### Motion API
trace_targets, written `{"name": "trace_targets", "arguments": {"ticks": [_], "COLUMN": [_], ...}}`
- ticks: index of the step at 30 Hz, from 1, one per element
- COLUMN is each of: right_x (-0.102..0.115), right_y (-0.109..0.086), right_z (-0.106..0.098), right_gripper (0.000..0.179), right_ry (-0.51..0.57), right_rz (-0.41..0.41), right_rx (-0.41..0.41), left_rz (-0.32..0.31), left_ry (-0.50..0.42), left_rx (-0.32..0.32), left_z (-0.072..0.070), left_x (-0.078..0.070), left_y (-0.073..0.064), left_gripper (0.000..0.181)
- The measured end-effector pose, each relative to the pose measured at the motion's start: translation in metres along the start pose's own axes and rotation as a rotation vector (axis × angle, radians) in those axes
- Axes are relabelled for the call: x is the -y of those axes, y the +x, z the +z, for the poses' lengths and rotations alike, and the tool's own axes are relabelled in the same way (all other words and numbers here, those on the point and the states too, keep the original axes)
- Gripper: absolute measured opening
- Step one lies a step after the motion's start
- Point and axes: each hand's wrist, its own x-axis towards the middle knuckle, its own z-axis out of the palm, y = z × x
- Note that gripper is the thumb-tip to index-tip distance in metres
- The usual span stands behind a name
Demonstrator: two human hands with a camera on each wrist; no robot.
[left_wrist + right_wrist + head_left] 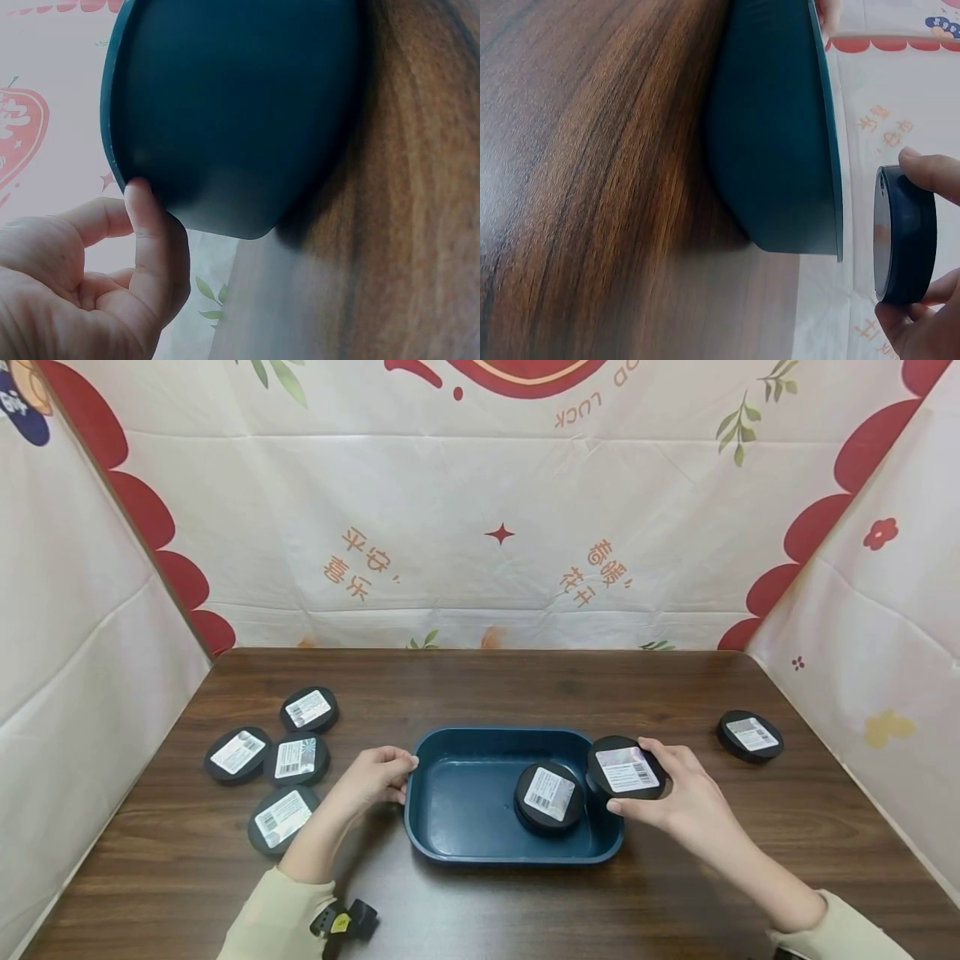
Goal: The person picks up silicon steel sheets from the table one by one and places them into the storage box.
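Pinching edges: right hand [681, 787] on a black disc [628, 768], left hand [375, 777] on the tray [465, 810]; disc's probably light, stiff, sides grip best.

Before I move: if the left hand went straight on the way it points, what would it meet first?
The blue tray: the left hand pinches its rim, so it would probably push that end.

At least seven labelled black discs [296, 758] can be counted: four left on one wooden counter [480, 689], one right, one in the single blue tray [465, 797], one held by the right grip [678, 793]. With the left grip [377, 777], two grips are counted. Whether the tray's disc is stacked cannot be told.
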Motion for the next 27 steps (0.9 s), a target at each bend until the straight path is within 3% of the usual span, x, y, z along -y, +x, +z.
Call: {"name": "trace_targets", "arguments": {"ticks": [27], "right_x": [0.029], "right_y": [0.01], "right_z": [0.027], "right_gripper": [0.093], "right_ry": [0.027], "right_rz": [-0.061], "right_rx": [0.073], "left_rz": [0.006], "left_ry": [-0.012], "left_rx": [0.009], "left_z": [-0.001], "left_x": [-0.003], "left_y": [-0.002], "left_gripper": [0.025]}}
